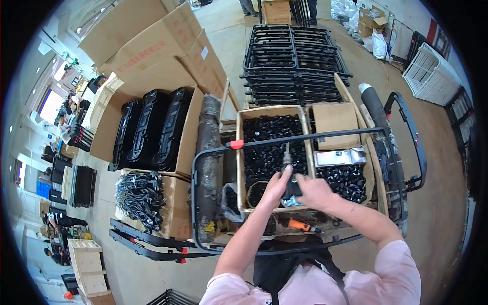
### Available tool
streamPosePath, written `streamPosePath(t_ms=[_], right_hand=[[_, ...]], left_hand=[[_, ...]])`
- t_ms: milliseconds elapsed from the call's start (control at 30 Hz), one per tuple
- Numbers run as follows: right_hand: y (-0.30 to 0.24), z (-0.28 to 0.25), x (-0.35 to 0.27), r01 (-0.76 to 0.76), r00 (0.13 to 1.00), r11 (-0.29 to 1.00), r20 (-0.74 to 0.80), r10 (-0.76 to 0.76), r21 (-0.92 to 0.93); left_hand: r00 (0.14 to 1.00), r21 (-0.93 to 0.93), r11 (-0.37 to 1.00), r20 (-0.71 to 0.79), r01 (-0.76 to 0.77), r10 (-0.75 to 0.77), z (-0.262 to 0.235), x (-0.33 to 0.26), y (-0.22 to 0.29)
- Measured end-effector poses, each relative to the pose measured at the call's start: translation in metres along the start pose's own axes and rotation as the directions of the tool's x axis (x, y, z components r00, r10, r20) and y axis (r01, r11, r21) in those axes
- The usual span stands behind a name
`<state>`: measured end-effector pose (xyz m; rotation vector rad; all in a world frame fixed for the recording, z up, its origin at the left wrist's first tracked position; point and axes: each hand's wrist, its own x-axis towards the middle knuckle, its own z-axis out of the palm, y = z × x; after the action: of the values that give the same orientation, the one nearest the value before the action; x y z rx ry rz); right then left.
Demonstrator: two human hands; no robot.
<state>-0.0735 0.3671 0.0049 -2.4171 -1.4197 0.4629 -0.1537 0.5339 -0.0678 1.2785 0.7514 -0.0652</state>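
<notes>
I see my left hand [277,185] and right hand [312,190] clamped together on a small black part [292,189] over the worktop [325,235]; fitting looks underway, unfinished. Beyond, the black tube frame [305,137] crosses a box of black pieces [272,145].

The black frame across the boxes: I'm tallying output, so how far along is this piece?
Done: a stack of black frames lies on the floor beyond. The bent tube frame rests over the open box of small black parts with a red clip on its bar. In hand: the left hand and right hand work together on a small dark piece with a tool. Left: both boxes look well stocked.
</notes>
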Motion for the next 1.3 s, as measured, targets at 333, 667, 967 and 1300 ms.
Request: streamPosePath(t_ms=[333,667,967,1300], right_hand=[[-0.126,0.120,0.112,0.157,0.988,0.987,-0.003,-0.157,0.030],[-0.127,0.136,0.145,0.081,0.996,0.997,0.026,-0.082,0.017],[-0.123,0.134,0.152,0.093,0.996,0.996,-0.017,-0.093,0.011],[-0.118,0.134,0.155,0.053,0.998,0.996,0.013,-0.054,0.077]], left_hand=[[0.866,0.324,0.945,-0.482,0.033,0.135,-0.184,0.000,-0.043],[0.875,0.338,0.940,-0.469,0.051,0.121,-0.205,0.027,-0.048],[0.886,0.317,0.948,-0.449,0.035,0.118,-0.207,0.034,-0.038],[0.924,0.326,0.941,-0.381,0.087,0.046,-0.211,0.039,-0.033]])
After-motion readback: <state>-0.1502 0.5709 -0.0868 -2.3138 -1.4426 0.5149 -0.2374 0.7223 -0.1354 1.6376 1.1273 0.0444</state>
